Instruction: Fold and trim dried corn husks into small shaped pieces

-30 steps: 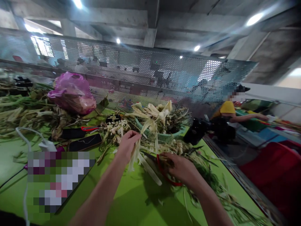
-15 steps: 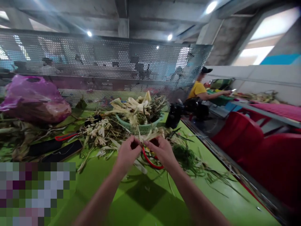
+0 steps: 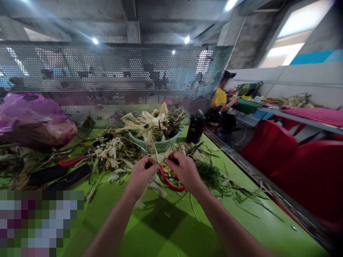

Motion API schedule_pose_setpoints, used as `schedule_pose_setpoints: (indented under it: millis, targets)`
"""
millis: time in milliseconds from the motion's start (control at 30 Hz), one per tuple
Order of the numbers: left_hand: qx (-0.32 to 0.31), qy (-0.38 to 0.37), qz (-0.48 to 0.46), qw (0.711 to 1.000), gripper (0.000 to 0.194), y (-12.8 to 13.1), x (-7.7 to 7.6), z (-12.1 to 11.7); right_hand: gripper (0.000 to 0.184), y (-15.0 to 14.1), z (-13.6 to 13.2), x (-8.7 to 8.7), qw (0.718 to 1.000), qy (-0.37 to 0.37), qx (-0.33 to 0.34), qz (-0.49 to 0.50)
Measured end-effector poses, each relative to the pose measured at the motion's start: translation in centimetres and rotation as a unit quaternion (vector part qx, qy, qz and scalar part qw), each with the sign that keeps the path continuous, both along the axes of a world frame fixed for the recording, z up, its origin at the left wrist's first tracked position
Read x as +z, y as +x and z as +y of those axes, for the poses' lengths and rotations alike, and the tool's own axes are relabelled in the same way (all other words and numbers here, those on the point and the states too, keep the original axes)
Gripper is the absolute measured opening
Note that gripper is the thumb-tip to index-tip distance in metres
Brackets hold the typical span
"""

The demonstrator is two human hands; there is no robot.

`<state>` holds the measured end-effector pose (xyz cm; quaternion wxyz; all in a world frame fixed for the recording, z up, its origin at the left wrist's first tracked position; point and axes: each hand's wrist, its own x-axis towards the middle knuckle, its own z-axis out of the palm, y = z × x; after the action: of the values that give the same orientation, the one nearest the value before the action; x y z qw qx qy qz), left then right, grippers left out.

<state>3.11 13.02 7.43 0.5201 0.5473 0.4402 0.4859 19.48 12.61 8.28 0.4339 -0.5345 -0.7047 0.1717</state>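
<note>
Above the green table [image 3: 115, 221], my left hand [image 3: 141, 175] and my right hand [image 3: 184, 172] face each other, thumbs and fingertips pinched close together. Between them is a pale dried corn husk strip [image 3: 158, 155], held at both sides. Its thin ends rise in a V from the fingertips. Just below the hands lies a red looped handle [image 3: 171, 184], its other parts mostly hidden. Loose husk pieces [image 3: 158, 188] are scattered under the left hand. Straight beyond stands a light green basket [image 3: 158, 145] heaped with dried husks [image 3: 151, 119].
Dried flower-like bits [image 3: 111, 153], a red-handled tool [image 3: 72, 160] and a dark flat block [image 3: 70, 177] lie left, before a purple plastic bag [image 3: 37, 117]. Rightward are a black container [image 3: 195, 128], green fibres [image 3: 210, 174] and red chairs [image 3: 270, 139]. A person in yellow [image 3: 220, 98] sits beyond.
My fingertips have drawn slightly apart, and the husk strip now stands in a V between them. The view has shifted a little; the seated person's arm has pulled back.
</note>
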Motion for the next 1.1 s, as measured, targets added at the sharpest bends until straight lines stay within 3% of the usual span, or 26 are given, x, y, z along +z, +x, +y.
schedule_pose_setpoints:
  millis: [200,400,567,767,933,1000,1100]
  targets:
    - [0.021,0.000,0.023,1.000,0.011,-0.6,-0.2,0.4,0.011,0.8,-0.1,0.5,0.993,0.068,-0.022,-0.092]
    - [0.046,-0.029,-0.047,0.997,0.016,-1.5,-0.3,1.0,0.014,2.6,0.6,0.6,0.990,0.102,-0.091,-0.033]
    - [0.079,-0.060,-0.107,0.989,0.023,-2.5,-0.4,1.5,0.019,3.9,1.3,0.5,0.984,0.081,-0.147,0.053]
    - [0.138,-0.048,-0.166,0.975,0.029,-3.6,-0.5,2.2,0.029,4.9,1.7,0.5,0.978,0.073,-0.194,0.015]
    - [0.120,-0.052,-0.213,0.968,0.032,-3.5,-0.5,2.4,0.023,4.2,1.7,0.3,0.972,0.078,-0.178,-0.135]
    - [0.102,-0.047,-0.218,0.970,0.031,-3.1,-0.7,2.3,0.035,3.4,1.4,0.3,0.978,0.113,-0.145,-0.102]
    - [0.065,-0.044,-0.216,0.973,0.030,-2.4,-0.7,1.9,0.019,1.7,0.8,0.3,0.993,0.111,-0.031,-0.022]
